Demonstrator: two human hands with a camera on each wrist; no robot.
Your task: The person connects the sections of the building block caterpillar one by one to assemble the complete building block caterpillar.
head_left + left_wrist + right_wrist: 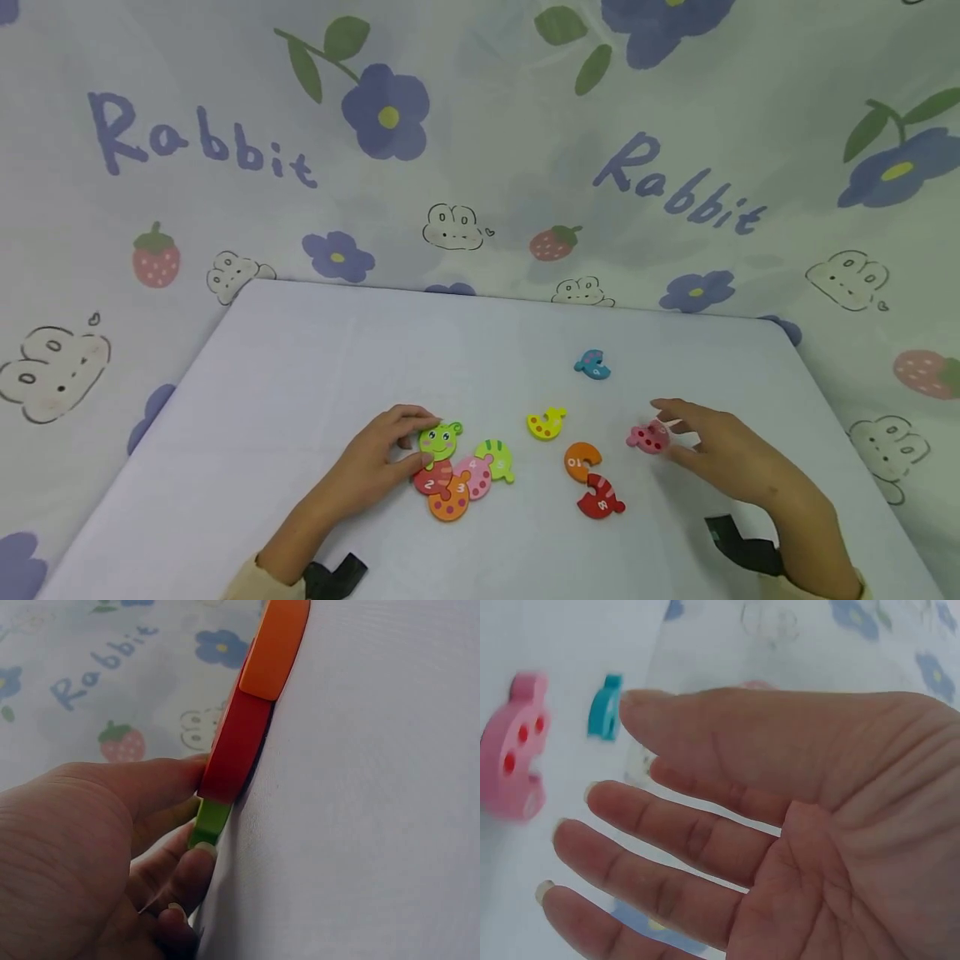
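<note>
In the head view, my left hand (375,454) holds the green smiling-head puzzle piece (438,442) at its edges. That piece joins a red piece marked 2 (429,482), an orange piece marked 3 (447,505), a pink piece marked 4 (477,483) and a striped green piece (495,458). In the left wrist view, fingertips touch the green edge (213,817) and the thumb lies by the red edge (238,742). My right hand (723,450) has its fingers spread beside a loose pink dotted piece (647,437); in the right wrist view a gap separates it from the pink piece (508,761).
Loose on the white table (360,358) between the hands lie a yellow piece (543,427), an orange piece marked 10 (576,460) and a red piece marked 8 (596,502). Farther back is a blue piece (594,364). A patterned cloth (495,167) hangs behind the table.
</note>
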